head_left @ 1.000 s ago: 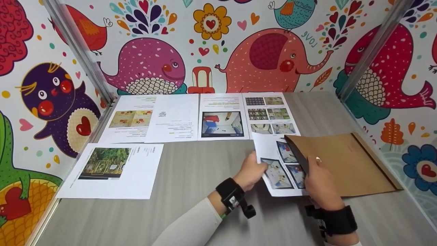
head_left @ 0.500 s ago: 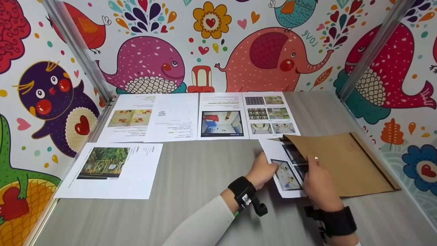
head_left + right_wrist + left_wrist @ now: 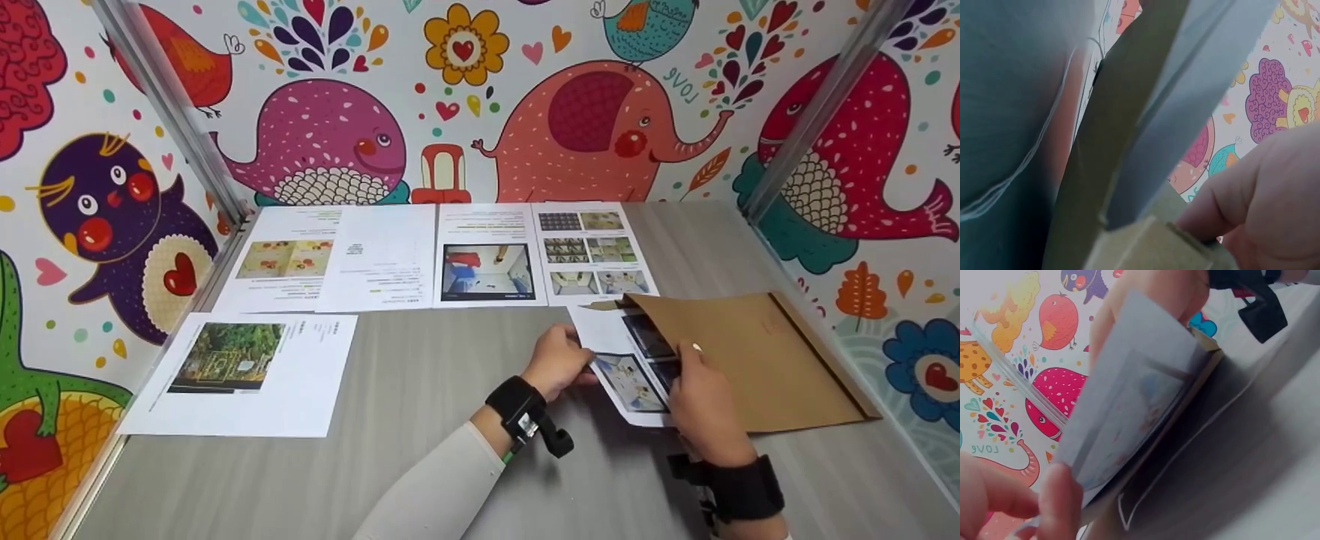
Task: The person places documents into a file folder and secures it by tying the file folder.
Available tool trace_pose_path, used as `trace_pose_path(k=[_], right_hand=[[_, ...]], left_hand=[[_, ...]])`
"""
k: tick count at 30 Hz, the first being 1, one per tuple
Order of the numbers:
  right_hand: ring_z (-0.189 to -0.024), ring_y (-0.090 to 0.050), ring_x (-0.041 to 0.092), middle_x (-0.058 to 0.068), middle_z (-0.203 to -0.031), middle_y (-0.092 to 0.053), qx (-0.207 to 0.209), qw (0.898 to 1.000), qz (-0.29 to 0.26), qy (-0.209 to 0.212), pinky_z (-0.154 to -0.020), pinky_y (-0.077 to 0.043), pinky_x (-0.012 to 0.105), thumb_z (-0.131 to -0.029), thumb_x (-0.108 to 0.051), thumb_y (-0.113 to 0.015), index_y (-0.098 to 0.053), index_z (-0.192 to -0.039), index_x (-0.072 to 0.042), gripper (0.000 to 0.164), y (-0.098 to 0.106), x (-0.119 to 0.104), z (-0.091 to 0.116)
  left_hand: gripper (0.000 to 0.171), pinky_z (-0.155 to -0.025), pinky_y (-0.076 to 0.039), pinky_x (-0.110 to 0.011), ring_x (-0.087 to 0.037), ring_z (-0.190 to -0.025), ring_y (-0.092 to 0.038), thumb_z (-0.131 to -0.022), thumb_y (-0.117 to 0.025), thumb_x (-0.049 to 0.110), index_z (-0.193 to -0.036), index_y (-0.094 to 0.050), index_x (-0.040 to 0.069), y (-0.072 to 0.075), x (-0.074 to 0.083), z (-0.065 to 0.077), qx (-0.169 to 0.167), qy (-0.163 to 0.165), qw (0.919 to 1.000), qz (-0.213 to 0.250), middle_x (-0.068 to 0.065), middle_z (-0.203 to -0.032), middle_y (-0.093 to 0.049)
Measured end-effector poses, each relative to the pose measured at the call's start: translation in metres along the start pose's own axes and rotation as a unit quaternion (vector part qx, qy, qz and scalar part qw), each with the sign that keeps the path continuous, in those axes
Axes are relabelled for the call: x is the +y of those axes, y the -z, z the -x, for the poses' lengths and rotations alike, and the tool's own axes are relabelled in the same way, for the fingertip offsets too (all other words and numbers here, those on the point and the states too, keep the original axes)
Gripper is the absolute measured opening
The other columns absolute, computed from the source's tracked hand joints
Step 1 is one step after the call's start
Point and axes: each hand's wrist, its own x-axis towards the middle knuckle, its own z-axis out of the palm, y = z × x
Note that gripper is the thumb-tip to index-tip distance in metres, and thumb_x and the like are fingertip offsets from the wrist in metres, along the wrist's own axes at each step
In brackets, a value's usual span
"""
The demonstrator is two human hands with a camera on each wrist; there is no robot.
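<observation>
A printed sheet of paper (image 3: pixel 600 334) with photo pictures lies partly inside a brown paper envelope (image 3: pixel 780 352), its left part sticking out of the mouth. My left hand (image 3: pixel 555 364) pinches the sheet's left edge; in the left wrist view the thumb (image 3: pixel 1061 500) lies at the paper's edge. My right hand (image 3: pixel 709 405) grips the envelope at its mouth, thumb on top. The right wrist view shows the sheet (image 3: pixel 1179 107) between the envelope's parted sides. A thin white string (image 3: pixel 1196 422) hangs below the envelope. The sheet's right part is hidden inside.
Several printed sheets (image 3: pixel 390 232) lie in a row along the back of the grey table (image 3: pixel 435 390). Another sheet with a green photo (image 3: pixel 300 412) lies at the left. Walls with cartoon animals (image 3: pixel 330 142) close off the back and both sides.
The sheet has slid right, deeper into the envelope. My left hand moved right with it, then shifted back slightly left and up along its edge. My right hand has stayed at the mouth.
</observation>
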Motion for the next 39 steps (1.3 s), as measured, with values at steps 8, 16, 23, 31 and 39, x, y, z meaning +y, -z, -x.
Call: trace_pose_path(k=[8, 16, 23, 31, 39], right_hand=[[-0.114, -0.062, 0.051, 0.044, -0.138, -0.053, -0.018, 1.000, 0.002, -0.015, -0.098, -0.051, 0.068, -0.103, 0.000, -0.043, -0.036, -0.153, 0.015, 0.053, -0.001, -0.010, 0.002], [-0.113, -0.064, 0.058, 0.045, -0.135, -0.056, 0.015, 1.000, 0.022, 0.012, -0.094, -0.053, 0.068, -0.102, 0.001, -0.043, -0.042, -0.147, 0.018, 0.047, -0.001, -0.014, 0.006], [-0.118, -0.062, 0.054, 0.044, -0.139, -0.054, -0.005, 1.000, 0.009, -0.015, -0.099, -0.052, 0.068, -0.105, -0.001, -0.037, -0.040, -0.152, 0.016, 0.049, -0.003, -0.016, 0.007], [-0.111, -0.063, 0.061, 0.044, -0.137, -0.056, 0.076, 0.997, 0.028, 0.017, -0.090, -0.052, 0.072, -0.097, 0.008, -0.042, -0.042, -0.150, 0.016, 0.053, -0.004, -0.016, 0.009], [-0.134, -0.051, 0.059, 0.036, -0.155, -0.047, 0.105, 0.993, 0.053, -0.025, -0.084, -0.047, 0.082, -0.095, 0.011, -0.043, -0.044, -0.154, 0.004, 0.060, -0.006, -0.022, 0.008]], left_hand=[[0.028, -0.065, -0.066, -0.039, -0.020, -0.059, -0.069, -0.086, -0.065, -0.013, -0.113, -0.065, -0.004, -0.007, 0.000, 0.001, 0.017, -0.033, 0.9974, -0.062, -0.006, -0.082, -0.066], [0.029, -0.048, -0.057, -0.029, -0.011, -0.050, -0.055, -0.091, -0.061, -0.008, -0.119, -0.065, -0.004, -0.007, 0.007, 0.004, 0.045, -0.056, 0.9911, -0.112, -0.001, -0.078, -0.061], [0.028, -0.059, -0.064, -0.045, -0.017, -0.058, -0.061, -0.092, -0.062, -0.004, -0.120, -0.063, -0.005, -0.002, 0.012, 0.005, 0.058, -0.061, 0.9912, -0.102, -0.007, -0.089, -0.061], [0.029, -0.047, -0.048, -0.025, -0.014, -0.058, -0.057, -0.083, -0.066, -0.011, -0.110, -0.066, -0.002, -0.007, 0.002, 0.006, 0.033, -0.103, 0.9872, -0.117, -0.009, -0.090, -0.067], [0.033, -0.083, -0.055, -0.025, -0.014, -0.090, -0.064, -0.082, -0.070, -0.009, -0.113, -0.069, 0.001, -0.013, -0.002, 0.009, 0.023, -0.117, 0.9857, -0.119, -0.008, -0.102, -0.072]])
